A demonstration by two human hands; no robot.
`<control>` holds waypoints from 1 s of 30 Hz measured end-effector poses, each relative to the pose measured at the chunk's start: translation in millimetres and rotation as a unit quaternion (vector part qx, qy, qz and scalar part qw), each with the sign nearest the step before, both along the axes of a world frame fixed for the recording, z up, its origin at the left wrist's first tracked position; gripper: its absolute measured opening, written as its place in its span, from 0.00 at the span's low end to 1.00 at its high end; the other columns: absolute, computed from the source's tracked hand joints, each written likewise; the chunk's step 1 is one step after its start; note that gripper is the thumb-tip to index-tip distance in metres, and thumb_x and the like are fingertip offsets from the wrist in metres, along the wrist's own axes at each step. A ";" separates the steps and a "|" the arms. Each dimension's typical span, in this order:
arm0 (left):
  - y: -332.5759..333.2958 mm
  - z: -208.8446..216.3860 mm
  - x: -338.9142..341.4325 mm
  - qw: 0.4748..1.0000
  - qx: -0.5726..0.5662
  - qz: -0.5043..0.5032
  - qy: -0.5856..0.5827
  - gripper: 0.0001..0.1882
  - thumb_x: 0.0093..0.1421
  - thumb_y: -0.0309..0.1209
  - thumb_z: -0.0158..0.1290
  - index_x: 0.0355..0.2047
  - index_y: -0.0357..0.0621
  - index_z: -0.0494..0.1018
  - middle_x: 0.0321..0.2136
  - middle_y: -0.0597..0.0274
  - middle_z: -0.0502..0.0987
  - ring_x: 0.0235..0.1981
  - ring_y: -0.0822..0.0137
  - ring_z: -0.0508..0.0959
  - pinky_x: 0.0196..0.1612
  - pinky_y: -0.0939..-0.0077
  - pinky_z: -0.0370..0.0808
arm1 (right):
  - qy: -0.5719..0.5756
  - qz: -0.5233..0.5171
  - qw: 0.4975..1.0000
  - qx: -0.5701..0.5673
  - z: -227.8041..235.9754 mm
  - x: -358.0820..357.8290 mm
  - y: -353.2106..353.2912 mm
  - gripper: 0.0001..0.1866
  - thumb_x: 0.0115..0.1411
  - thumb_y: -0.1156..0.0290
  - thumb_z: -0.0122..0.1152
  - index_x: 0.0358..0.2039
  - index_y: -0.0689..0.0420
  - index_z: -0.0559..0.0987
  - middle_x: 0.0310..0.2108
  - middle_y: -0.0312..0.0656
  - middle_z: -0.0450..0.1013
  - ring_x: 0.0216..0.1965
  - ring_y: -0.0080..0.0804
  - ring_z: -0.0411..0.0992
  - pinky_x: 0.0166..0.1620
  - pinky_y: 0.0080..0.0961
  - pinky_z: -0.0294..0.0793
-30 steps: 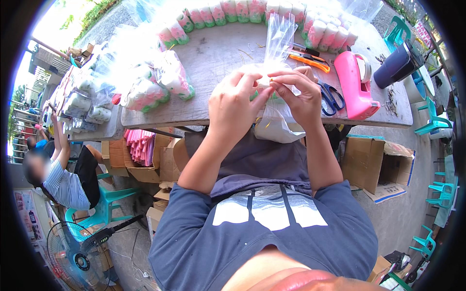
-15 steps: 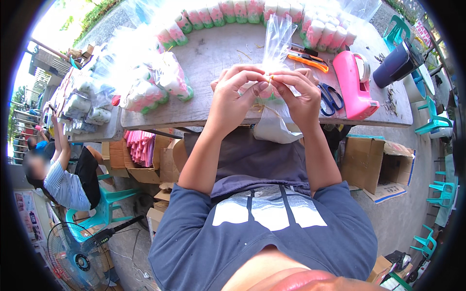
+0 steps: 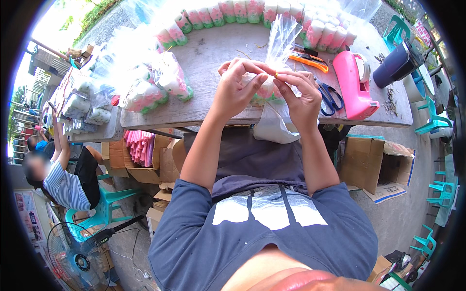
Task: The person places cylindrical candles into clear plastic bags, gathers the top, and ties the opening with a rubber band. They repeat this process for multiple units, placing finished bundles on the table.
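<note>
A clear plastic bag (image 3: 283, 39) stands before me at the table's front edge, its gathered top rising behind my fingers. Pink, white and green rolled goods (image 3: 267, 90) show through its lower part. At the bag's neck, my left hand (image 3: 239, 87) and my right hand (image 3: 301, 93) are closed in pinches, fingertips almost meeting. A thin gold twist tie (image 3: 275, 75) shows at the right fingertips; most of it is hidden by the fingers. A white plastic sheet or bag (image 3: 275, 127) hangs over the edge below my hands.
Right of my hands lie an orange cutter (image 3: 309, 61), blue-handled scissors (image 3: 331, 98), a pink tape dispenser (image 3: 353, 85) and a dark tumbler (image 3: 397, 64). Packed bags (image 3: 172, 80) stand left; rows of rolls (image 3: 233, 12) line the back. A person (image 3: 68, 179) sits at far left.
My left hand has shifted slightly up, and its fingers have opened a little from the neck. The bag's top leans a bit further right, and more of the pink contents shows.
</note>
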State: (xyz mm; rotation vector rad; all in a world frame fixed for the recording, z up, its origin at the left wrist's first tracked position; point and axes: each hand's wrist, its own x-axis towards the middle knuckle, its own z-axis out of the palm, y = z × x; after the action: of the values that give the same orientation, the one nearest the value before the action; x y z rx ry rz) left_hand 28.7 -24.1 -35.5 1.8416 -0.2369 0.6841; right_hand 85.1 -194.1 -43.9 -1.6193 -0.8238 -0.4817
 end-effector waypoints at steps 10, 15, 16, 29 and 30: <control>1.5 1.5 10.5 0.985 0.126 0.067 -0.093 0.09 0.56 0.26 0.65 0.29 0.43 0.73 0.32 0.61 0.82 0.38 0.68 0.81 0.43 0.72 0.76 | -0.002 0.003 1.000 -0.011 1.2 2.0 -0.9 0.07 0.54 0.74 0.71 0.35 0.50 0.87 0.37 0.32 0.82 0.38 0.27 0.72 0.45 0.26 0.67; 5.0 3.2 10.0 0.989 0.121 0.074 -0.046 0.12 0.50 0.29 0.69 0.29 0.45 0.75 0.27 0.67 0.82 0.35 0.69 0.81 0.45 0.72 0.74 | 0.007 0.009 1.000 -0.004 0.8 1.4 1.4 0.08 0.53 0.74 0.71 0.35 0.50 0.87 0.37 0.33 0.82 0.37 0.27 0.73 0.45 0.26 0.66; 3.9 7.6 7.9 0.989 0.120 0.079 -0.025 0.12 0.50 0.29 0.70 0.30 0.45 0.76 0.27 0.68 0.82 0.34 0.70 0.81 0.47 0.72 0.73 | 0.007 0.005 1.000 -0.004 0.0 1.8 1.7 0.08 0.53 0.74 0.71 0.35 0.50 0.87 0.36 0.32 0.82 0.37 0.27 0.73 0.45 0.27 0.66; 19.0 30.2 2.3 0.968 0.250 0.001 0.033 0.12 0.47 0.45 0.68 0.29 0.56 0.82 0.24 0.74 0.80 0.36 0.72 0.73 0.57 0.66 0.55 | -0.078 0.008 0.993 -0.090 5.7 10.2 -9.5 0.25 0.53 0.75 0.73 0.37 0.54 0.60 0.32 0.37 0.81 0.34 0.24 0.72 0.43 0.23 0.66; 20.4 26.4 3.3 0.969 0.245 0.004 0.040 0.12 0.47 0.44 0.68 0.29 0.55 0.82 0.24 0.73 0.80 0.35 0.72 0.73 0.57 0.67 0.56 | -0.123 0.012 0.988 -0.093 9.8 13.3 -11.0 0.24 0.53 0.75 0.74 0.38 0.55 0.63 0.32 0.36 0.81 0.34 0.25 0.71 0.43 0.23 0.66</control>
State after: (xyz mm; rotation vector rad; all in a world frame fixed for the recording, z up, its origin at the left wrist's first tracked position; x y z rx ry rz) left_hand 32.0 -3.7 -9.2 2.3368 -0.3705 0.5883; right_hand 98.4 -205.1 -34.1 -1.7391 -1.0990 -0.6106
